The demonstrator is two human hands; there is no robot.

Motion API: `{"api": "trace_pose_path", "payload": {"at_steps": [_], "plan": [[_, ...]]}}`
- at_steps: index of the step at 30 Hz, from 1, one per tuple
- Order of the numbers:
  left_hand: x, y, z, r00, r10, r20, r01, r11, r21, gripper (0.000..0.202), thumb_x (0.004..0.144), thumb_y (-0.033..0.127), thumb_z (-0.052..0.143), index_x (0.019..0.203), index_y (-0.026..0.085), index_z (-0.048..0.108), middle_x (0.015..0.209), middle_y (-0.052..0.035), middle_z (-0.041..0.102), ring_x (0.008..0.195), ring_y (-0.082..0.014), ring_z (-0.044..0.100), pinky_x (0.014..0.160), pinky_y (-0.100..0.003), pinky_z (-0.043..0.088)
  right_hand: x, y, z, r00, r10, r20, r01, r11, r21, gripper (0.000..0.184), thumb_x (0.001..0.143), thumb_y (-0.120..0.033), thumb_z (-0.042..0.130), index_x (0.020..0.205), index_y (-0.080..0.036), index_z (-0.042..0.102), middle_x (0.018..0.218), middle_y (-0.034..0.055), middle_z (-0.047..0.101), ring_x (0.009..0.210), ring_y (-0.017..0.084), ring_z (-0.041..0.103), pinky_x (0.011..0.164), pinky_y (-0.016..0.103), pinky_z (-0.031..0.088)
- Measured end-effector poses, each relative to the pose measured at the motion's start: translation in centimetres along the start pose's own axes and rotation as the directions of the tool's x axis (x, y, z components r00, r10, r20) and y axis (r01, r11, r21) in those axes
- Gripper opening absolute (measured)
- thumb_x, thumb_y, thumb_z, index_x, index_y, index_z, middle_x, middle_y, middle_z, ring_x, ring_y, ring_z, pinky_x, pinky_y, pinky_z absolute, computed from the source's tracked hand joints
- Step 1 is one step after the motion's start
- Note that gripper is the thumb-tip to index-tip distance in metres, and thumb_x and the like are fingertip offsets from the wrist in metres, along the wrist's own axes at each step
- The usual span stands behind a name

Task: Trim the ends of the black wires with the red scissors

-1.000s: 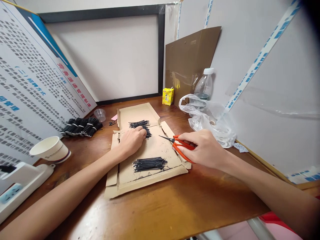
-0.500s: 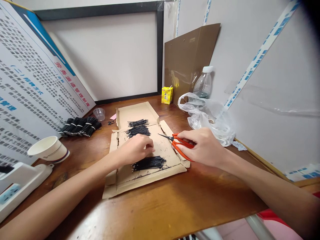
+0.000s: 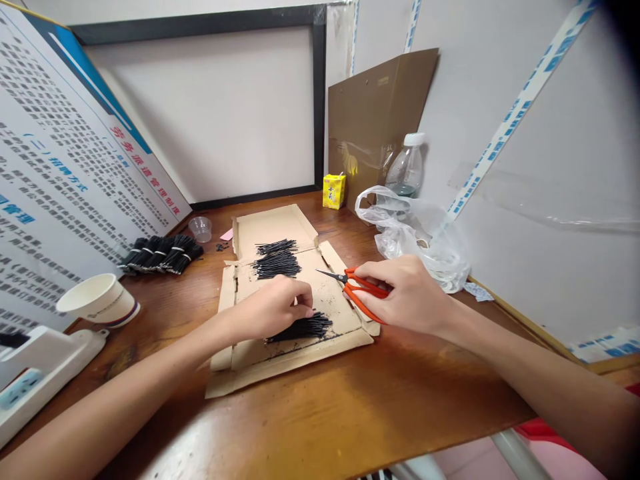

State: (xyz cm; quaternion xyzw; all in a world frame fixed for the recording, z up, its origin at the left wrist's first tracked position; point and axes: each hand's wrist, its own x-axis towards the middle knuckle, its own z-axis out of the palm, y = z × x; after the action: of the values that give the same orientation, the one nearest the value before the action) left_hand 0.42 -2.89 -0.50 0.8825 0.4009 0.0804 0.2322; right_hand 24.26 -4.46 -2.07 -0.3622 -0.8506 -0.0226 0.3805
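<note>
My right hand holds a pair of scissors with red-orange handles, the thin dark tips pointing left above the cardboard. My left hand is closed, fingertips bent down at the upper edge of the near pile of short black wires. Whatever sits between those fingertips is hidden. Beyond this hand lies a second pile of black wires, with a smaller bunch behind it. All of them rest on an unfolded cardboard sheet sprinkled with dark bits.
Banded black wire bundles lie at left, near a clear plastic cup, a paper cup and a power strip. At right are a yellow drink carton, a crumpled plastic bag and a bottle against the wall.
My left hand has shifted slightly right and nearer, down to the upper edge of the near wire pile. My right hand and the scissors are practically still.
</note>
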Motion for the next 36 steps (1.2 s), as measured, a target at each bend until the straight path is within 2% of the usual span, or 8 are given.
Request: {"api": "trace_pose_path", "payload": {"at_steps": [3, 7, 11, 14, 18, 22, 36], "plan": [[-0.1, 0.2, -0.6, 0.999, -0.002, -0.053, -0.006, 0.989, -0.15, 0.009, 0.086, 0.017, 0.055, 0.08, 0.015, 0.06, 0.068, 0.0013, 0.059, 0.057, -0.0088, 0.05, 0.052, -0.02, 0.037, 0.0, 0.0, -0.1, 1.0, 0.002, 0.007, -0.002, 1.0, 0.027, 0.015, 0.077, -0.022, 0.055, 0.072, -0.016, 0.067, 0.051, -0.002, 0.056, 0.044, 0.008, 0.043, 0.047, 0.022, 0.032], [0.0, 0.3, -0.6, 0.988, -0.05, -0.146, -0.014, 0.912, -0.411, 0.003, 0.085, 0.018, 0.055, 0.085, 0.015, 0.057, 0.066, 0.0016, 0.055, 0.051, -0.0065, 0.049, 0.044, -0.016, 0.037, 0.0, -0.2, -0.4, 1.0, -0.017, 0.005, 0.017, 0.998, 0.052, 0.013, 0.075, -0.021, 0.055, 0.072, -0.015, 0.066, 0.05, -0.0028, 0.054, 0.043, 0.007, 0.041, 0.047, 0.022, 0.031], [0.2, 0.5, -0.3, 0.974, -0.096, -0.207, -0.032, 0.839, -0.543, 0.007, 0.083, 0.02, 0.058, 0.084, 0.013, 0.057, 0.068, -0.0012, 0.057, 0.05, -0.0075, 0.05, 0.04, -0.016, 0.042, 0.0, -0.2, -0.3, 1.0, -0.019, 0.007, 0.018, 0.999, 0.034, 0.015, 0.077, -0.021, 0.054, 0.073, -0.015, 0.068, 0.049, -0.0026, 0.054, 0.042, 0.007, 0.041, 0.046, 0.022, 0.03], [0.3, 0.7, -0.3, 0.964, -0.091, -0.252, -0.074, 0.813, -0.577, 0.009, 0.082, 0.02, 0.059, 0.082, 0.012, 0.057, 0.074, -0.0048, 0.06, 0.05, -0.0073, 0.052, 0.04, -0.018, 0.045, -0.1, 0.0, -0.1, 1.0, -0.002, 0.013, 0.002, 1.0, 0.001, 0.018, 0.079, -0.022, 0.053, 0.072, -0.015, 0.068, 0.051, -0.0014, 0.057, 0.044, 0.008, 0.043, 0.048, 0.023, 0.03], [0.2, 1.0, -0.4, 0.954, -0.083, -0.287, -0.107, 0.802, -0.588, 0.01, 0.082, 0.02, 0.061, 0.082, 0.012, 0.057, 0.064, -0.002, 0.058, 0.048, -0.008, 0.053, 0.04, -0.018, 0.045, -0.1, 0.0, -0.1, 1.0, -0.005, 0.014, 0.005, 1.0, 0.009, 0.018, 0.079, -0.022, 0.054, 0.073, -0.015, 0.069, 0.051, -0.0015, 0.058, 0.043, 0.008, 0.043, 0.047, 0.022, 0.03], [0.1, 1.3, -0.5, 0.954, -0.085, -0.287, -0.106, 0.801, -0.589, 0.01, 0.082, 0.02, 0.062, 0.082, 0.012, 0.056, 0.055, 0.0011, 0.056, 0.043, -0.0075, 0.052, 0.04, -0.017, 0.044, 0.0, -0.2, -0.3, 0.999, -0.037, 0.003, 0.037, 0.998, 0.042, 0.016, 0.078, -0.022, 0.055, 0.074, -0.015, 0.068, 0.049, -0.0031, 0.054, 0.042, 0.007, 0.041, 0.046, 0.021, 0.031], [-0.1, 1.1, -0.3, 0.961, -0.075, -0.266, -0.099, 0.806, -0.584, 0.012, 0.082, 0.02, 0.063, 0.081, 0.014, 0.053, 0.055, 0.0019, 0.058, 0.043, -0.008, 0.055, 0.041, -0.018, 0.044, -0.1, -0.4, -0.1, 0.999, -0.047, 0.006, 0.047, 0.998, 0.031, 0.018, 0.08, -0.023, 0.053, 0.071, -0.015, 0.067, 0.047, -0.0036, 0.051, 0.042, 0.007, 0.036, 0.046, 0.022, 0.029]]}}
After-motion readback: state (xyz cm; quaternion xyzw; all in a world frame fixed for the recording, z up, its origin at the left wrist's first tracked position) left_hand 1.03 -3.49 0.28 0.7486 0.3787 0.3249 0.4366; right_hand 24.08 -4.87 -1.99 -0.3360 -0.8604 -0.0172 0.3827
